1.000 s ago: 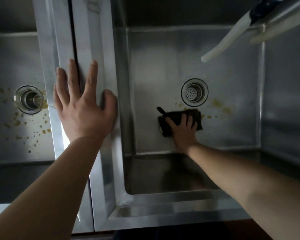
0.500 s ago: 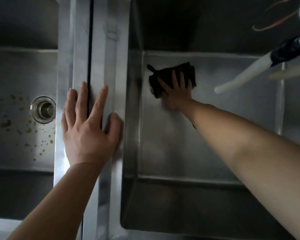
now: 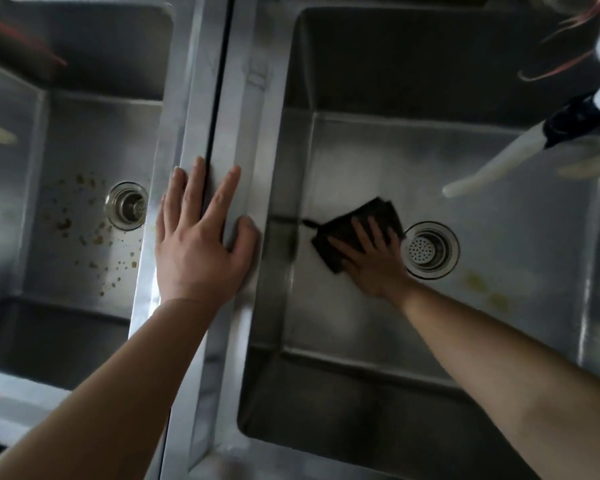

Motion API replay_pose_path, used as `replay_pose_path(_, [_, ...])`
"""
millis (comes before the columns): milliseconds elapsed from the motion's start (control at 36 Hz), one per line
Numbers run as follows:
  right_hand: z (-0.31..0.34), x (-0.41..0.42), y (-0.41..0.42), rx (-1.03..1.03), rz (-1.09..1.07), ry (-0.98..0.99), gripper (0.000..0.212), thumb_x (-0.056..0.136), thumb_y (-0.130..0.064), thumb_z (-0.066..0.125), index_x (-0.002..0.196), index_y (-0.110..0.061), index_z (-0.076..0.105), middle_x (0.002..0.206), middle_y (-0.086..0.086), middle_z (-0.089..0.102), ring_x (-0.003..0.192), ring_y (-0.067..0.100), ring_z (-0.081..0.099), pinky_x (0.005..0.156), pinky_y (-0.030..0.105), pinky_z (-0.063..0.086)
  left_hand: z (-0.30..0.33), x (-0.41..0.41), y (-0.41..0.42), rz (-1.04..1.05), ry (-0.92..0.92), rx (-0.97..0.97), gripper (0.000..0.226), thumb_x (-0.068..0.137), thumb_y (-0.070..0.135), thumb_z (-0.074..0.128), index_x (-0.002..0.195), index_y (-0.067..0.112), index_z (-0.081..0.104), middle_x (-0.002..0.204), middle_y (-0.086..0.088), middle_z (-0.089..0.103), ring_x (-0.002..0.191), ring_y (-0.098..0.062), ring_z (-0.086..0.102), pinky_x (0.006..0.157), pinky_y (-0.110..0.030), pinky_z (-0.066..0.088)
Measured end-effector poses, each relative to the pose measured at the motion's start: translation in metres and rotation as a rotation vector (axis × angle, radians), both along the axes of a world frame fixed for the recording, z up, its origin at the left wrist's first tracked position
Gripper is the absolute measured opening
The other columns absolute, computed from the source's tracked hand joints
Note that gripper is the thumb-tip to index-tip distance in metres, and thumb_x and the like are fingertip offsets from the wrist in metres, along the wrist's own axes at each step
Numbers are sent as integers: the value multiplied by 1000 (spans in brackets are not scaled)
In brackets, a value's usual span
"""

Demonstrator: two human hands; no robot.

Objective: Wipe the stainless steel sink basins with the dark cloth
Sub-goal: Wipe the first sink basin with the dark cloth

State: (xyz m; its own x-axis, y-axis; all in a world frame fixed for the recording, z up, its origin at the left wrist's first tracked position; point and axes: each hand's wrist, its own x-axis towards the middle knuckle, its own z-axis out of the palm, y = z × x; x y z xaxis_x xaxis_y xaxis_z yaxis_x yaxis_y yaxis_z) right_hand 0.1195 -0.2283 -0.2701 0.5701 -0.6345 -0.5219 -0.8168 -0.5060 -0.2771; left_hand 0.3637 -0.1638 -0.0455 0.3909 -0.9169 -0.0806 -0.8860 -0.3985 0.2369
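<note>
Right hand (image 3: 371, 261) pressed flat, fingers spread, on the dark cloth (image 3: 357, 233) mid-frame beside the right basin's drain (image 3: 430, 250); left hand (image 3: 198, 240) lay open, holding nothing, on the divider rim (image 3: 243, 133).

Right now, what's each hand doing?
Left hand: open, flat on the divider between basins, holding nothing.
Right hand: open, pressing the dark cloth onto the right basin floor.

Dim, cool-toned scene. Soft glare streaks on steel divider (image 3: 243, 140) and basin floor (image 3: 378, 161). Deep shadow on near basin walls. Motion blur on cloth (image 3: 364, 216), spout (image 3: 499, 164); wide-angle bending at edges.
</note>
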Motion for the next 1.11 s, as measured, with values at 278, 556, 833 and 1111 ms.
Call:
replay_pose_path(278, [-4, 122, -159, 108, -410, -30, 58, 97, -57, 21, 150, -54, -2, 161, 3, -29, 145, 35, -32, 111, 60, -21, -5, 2, 0, -14, -7, -14, 62, 95, 46, 45, 154, 44, 27, 166, 8, 13, 154, -15, 2, 122, -40, 11])
replay_pose_path(556, [-9, 74, -151, 38, -296, 1, 55, 97, -63, 15, 147, -59, -6, 163, -3, -25, 148, 26, -28, 114, 55, -17, -1, 1, -1, 2, -11, -8, 61, 93, 43, 47, 153, 40, 33, 165, 5, 19, 154, -18, 7, 122, -34, 10])
replay_pose_path(833, [15, -128, -132, 127, -731, 244, 64, 95, -71, 20, 152, -53, -5, 164, -3, -21, 150, 26, -20, 120, 55, -6, 13, -30, -7, 51, 102, -3, 64, 96, 35, 45, 156, 38, 23, 167, 1, 14, 154, -18, -3, 125, -48, 3])
replay_pose_path(1111, [2, -53, -54, 11, -264, 117, 57, 100, -57, 22, 151, -53, -3, 164, 9, -18, 148, 39, -22, 113, 64, -11, -63, -171, 78, -311, 332, 335, 88, 86, 17, 53, 154, 46, 5, 163, 11, -18, 146, -16, -31, 125, -45, 1])
